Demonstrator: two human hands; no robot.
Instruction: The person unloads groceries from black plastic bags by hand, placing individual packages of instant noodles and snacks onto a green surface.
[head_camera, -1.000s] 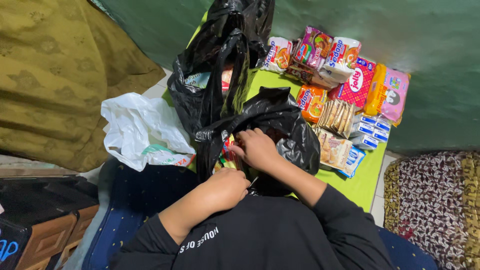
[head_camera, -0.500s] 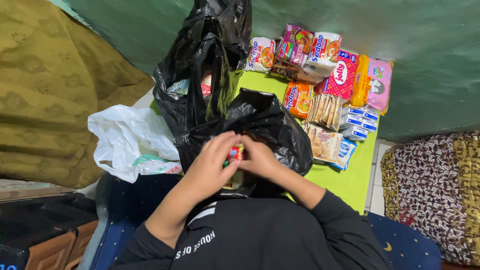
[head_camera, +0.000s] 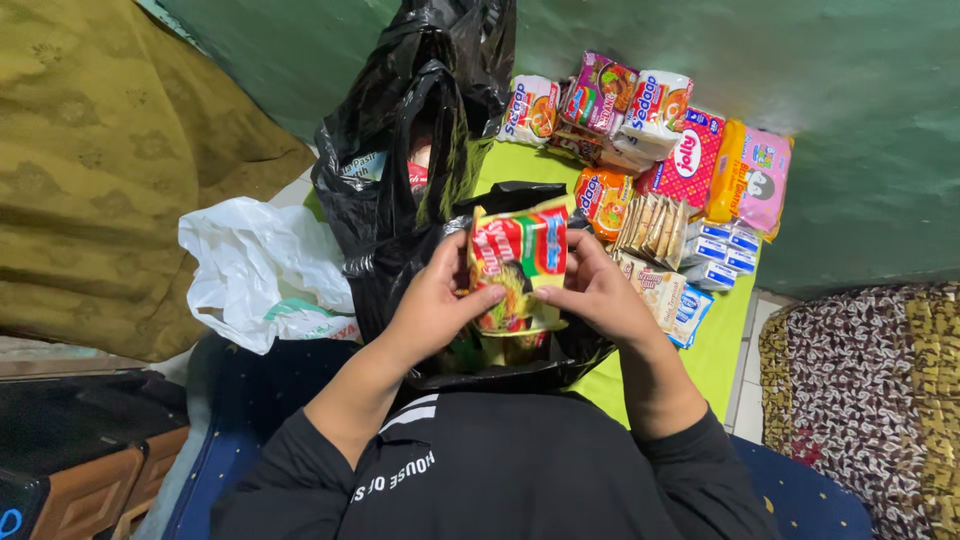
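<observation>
Standing upright between hands: noodle packet (head_camera: 520, 262)

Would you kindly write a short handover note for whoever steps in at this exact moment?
Left hand and right hand: both grip one red-and-yellow noodle packet, held above the open black bag.
Done: packets, sachets and a pink pack lie in rows on the green mat.
Left: more packets show inside the bag under the hands. A second black bag stands behind it, and a white bag lies beside it.
</observation>
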